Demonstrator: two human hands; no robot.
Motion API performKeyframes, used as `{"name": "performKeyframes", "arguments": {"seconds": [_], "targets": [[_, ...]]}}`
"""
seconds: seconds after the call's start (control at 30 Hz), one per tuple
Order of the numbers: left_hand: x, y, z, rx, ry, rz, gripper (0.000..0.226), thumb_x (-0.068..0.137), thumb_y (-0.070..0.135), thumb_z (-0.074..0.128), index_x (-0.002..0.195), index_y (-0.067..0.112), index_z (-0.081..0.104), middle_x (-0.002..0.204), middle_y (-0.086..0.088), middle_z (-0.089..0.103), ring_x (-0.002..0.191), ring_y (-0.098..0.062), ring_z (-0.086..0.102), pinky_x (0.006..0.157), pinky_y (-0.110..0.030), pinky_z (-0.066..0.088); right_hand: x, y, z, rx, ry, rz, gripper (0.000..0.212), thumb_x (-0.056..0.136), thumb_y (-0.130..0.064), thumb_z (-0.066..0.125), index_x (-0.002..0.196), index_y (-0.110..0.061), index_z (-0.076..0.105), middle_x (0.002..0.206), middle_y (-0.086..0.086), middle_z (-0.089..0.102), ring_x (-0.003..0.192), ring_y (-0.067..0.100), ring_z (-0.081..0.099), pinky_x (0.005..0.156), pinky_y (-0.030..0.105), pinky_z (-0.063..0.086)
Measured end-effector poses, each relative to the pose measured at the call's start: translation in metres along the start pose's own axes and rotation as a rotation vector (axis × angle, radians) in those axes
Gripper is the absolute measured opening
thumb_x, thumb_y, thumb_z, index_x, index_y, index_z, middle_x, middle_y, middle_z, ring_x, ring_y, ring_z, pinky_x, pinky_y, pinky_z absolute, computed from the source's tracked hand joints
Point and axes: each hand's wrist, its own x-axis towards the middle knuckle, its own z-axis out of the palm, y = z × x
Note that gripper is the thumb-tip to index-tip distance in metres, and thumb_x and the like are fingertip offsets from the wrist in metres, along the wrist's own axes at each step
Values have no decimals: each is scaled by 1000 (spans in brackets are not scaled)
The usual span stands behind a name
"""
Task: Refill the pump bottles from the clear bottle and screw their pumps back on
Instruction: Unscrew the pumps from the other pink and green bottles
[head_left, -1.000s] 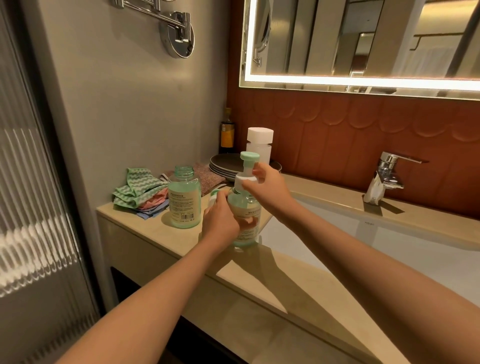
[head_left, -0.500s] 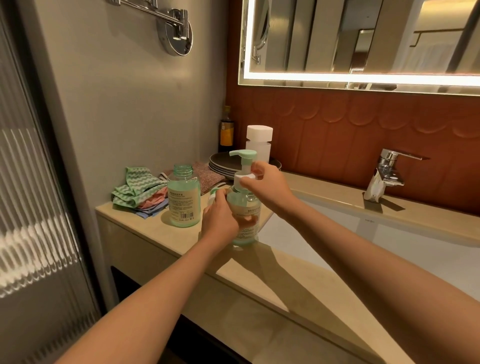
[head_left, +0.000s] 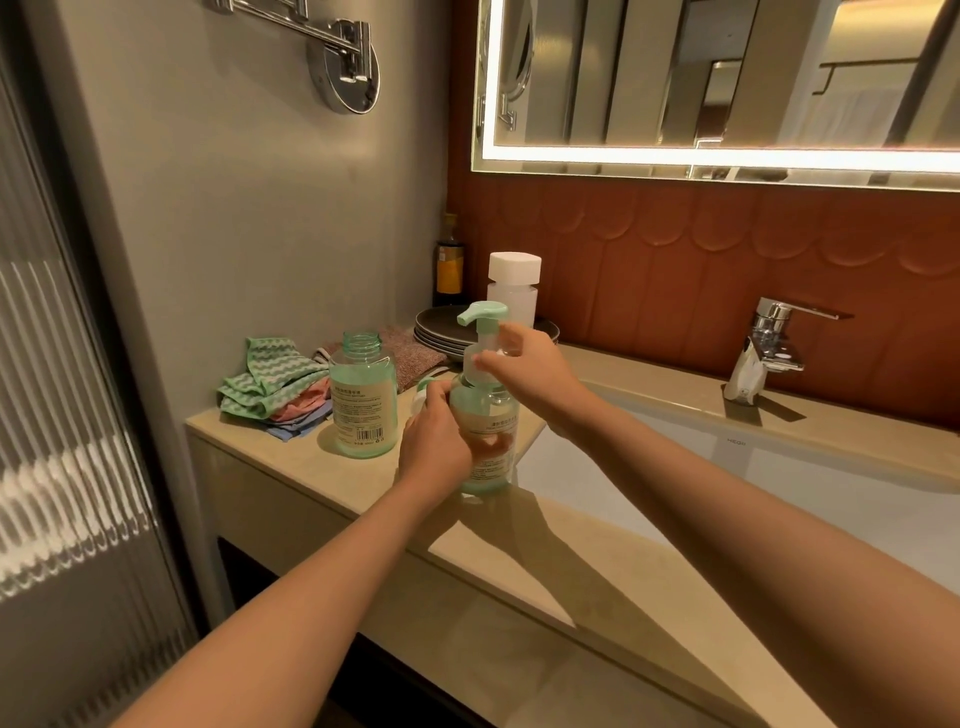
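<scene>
Two hands are working one green-tinted pump bottle (head_left: 493, 415), which is standing upright on the near part of the beige counter (head_left: 311, 467), just left of the sink basin (head_left: 779, 467). Of these, the left hand (head_left: 436, 449) is wrapping its fingers round the bottle's body, and the right hand (head_left: 524, 364) is curling fingers and thumb round the white collar of the pump (head_left: 480, 317), whose green spout is pointing left. One second pump bottle (head_left: 362, 400), neck open, is standing just left of the held one, apart from it. One small white and green piece (head_left: 420, 388) is peeking out behind the left hand, mostly hidden by it; what it is cannot be told. One clear bottle (head_left: 511, 293) with a white cap is standing farther back, on or behind a stack of dark plates (head_left: 436, 330), the pump head partly covering it. One dark bottle (head_left: 450, 260) with a yellow label is standing in the far corner. Several folded cloths (head_left: 270, 387), green, pink and blue, are lying at the left end of the counter, with a brown cloth (head_left: 410, 351) lying behind the open bottle. One chrome faucet (head_left: 769, 343) is sitting far right, behind the basin; one lit mirror (head_left: 727, 104) is hanging above.
</scene>
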Motion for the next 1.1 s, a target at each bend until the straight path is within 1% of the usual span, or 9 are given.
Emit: {"name": "performKeyframes", "arguments": {"seconds": [0.1,0.2,0.3,0.43,0.53,0.63,0.8,1.0,1.1], "targets": [[1,-1,0,10,11,-9,64,72,31,78,116,35,32,119,3,55,109,-22,54,86,-43,50,2,1,7,-130,129,3,49,73,-41,74,107,-19,47,113,-1,53,100,15,52,73,27,45],[2,-2,0,2,9,-20,60,75,26,74,116,34,32,120,1,56,109,-24,54,83,-42,51,4,2,9,-198,225,-7,43,70,-41,76,89,-20,44,95,-1,54,87,15,53,65,26,45],[2,-3,0,-7,-12,9,64,73,28,78,114,36,30,120,3,55,112,-21,53,85,-39,50,4,4,8,-110,163,-10,35,75,-29,71,100,-18,49,96,-5,53,90,13,52,60,17,40],[0,-1,-2,-36,-30,20,71,65,39,82,116,33,31,122,3,54,112,-20,52,89,-43,49,1,7,7,6,121,-12,46,79,-28,67,120,-14,51,110,-2,52,101,14,50,67,17,39],[1,-1,-2,-15,-20,17,65,71,30,79,115,34,31,122,2,54,113,-22,52,86,-43,51,2,8,8,-124,186,7,57,69,-46,75,112,-19,48,112,-3,49,102,15,48,79,30,49],[1,-1,-1,-9,-15,16,65,71,27,78,115,34,31,120,2,55,112,-22,53,83,-42,52,1,7,7,-170,214,14,48,69,-43,77,100,-20,48,105,-2,54,97,16,54,75,30,51],[0,-1,-2,-2,-23,30,73,64,43,81,115,34,30,118,3,55,109,-21,54,83,-39,50,-6,4,8,18,95,8,54,82,-20,62,133,-10,45,127,4,54,105,11,47,77,22,42],[2,-2,0,2,-7,11,68,69,39,78,117,34,31,122,2,55,113,-22,53,86,-40,50,-3,6,11,-136,245,19,63,71,-44,75,119,-14,49,121,6,48,112,21,50,91,39,50],[2,-2,0,1,-16,13,71,67,41,80,117,35,30,122,2,55,113,-21,53,87,-41,50,-4,7,11,-132,251,-25,49,77,-36,72,116,-11,55,116,5,55,103,16,52,84,31,51]]}}
